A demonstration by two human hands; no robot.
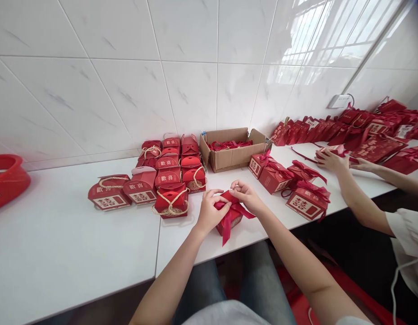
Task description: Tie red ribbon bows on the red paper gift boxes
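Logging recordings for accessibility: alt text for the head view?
A person's left hand and right hand hold a red box with a ribbon on a white table. More red boxes flank it, with a cardboard box behind and a co-worker's hands at right.

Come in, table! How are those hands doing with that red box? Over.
Left hand, right hand: both at the red box. Ribbon on it, one tail hanging down in front. Cardboard carton behind, apart from both hands.
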